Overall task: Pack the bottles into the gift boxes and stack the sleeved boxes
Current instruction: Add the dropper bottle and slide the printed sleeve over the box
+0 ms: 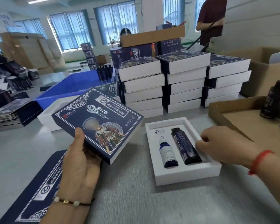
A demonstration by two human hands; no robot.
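My left hand (81,160) grips a sleeved dark-blue gift box (99,122) by its near corner and holds it tilted above the table. To its right an open white gift box (183,173) lies on the grey table. Inside it lie a small blue bottle (167,152) and a taller dark bottle (185,146), side by side in the insert. My right hand (220,146) rests on the box's right rim, its curled fingertips touching the dark bottle's side. Three stacks of sleeved boxes (183,84) stand behind.
A flat blue sleeve (37,194) lies under my left forearm. More flat sleeves (13,113) pile at the left, next to a blue tray (74,84). A cardboard tray (242,117) with dark bottles (273,99) sits at the right. People work at the back.
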